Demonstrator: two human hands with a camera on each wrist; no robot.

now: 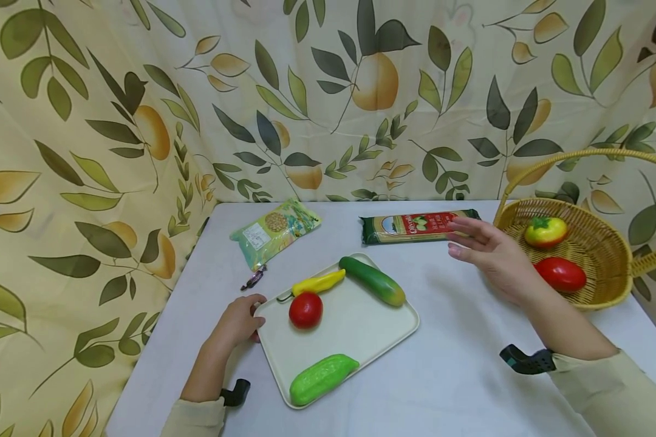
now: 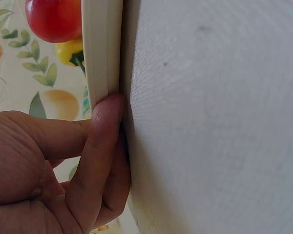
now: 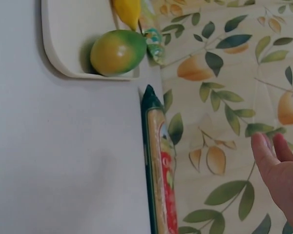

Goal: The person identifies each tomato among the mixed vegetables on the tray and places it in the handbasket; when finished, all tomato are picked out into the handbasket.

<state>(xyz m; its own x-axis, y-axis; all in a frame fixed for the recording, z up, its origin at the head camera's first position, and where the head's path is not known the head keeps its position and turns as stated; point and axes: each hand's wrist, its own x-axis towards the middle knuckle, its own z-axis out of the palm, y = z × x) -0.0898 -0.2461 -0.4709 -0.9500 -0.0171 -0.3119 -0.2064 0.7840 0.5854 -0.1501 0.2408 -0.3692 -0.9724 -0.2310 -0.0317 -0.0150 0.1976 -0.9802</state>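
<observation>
My left hand point(image 1: 237, 320) pinches the left corner of a cream tray point(image 1: 339, 334), its fingertips at the rim in the left wrist view. On the tray lie a red tomato point(image 1: 306, 310), a yellow chili pepper point(image 1: 318, 283), a dark green cucumber point(image 1: 373, 280) with a yellowish end, and a light green bumpy gourd-like vegetable point(image 1: 324, 379). My right hand point(image 1: 497, 258) is raised over the table's right side with nothing in it, fingers extended. It is between a pack of pasta point(image 1: 404, 227) and a wicker basket point(image 1: 607, 285).
The basket, with its tall handle, holds a red-and-yellow round pepper or fruit point(image 1: 546, 232) and a red oblong vegetable point(image 1: 560, 274). A green-yellow food bag point(image 1: 276, 230) and a small wrapped candy point(image 1: 254, 278) lie behind the tray. Leaf-patterned cloth hangs behind the white table point(image 1: 448, 376).
</observation>
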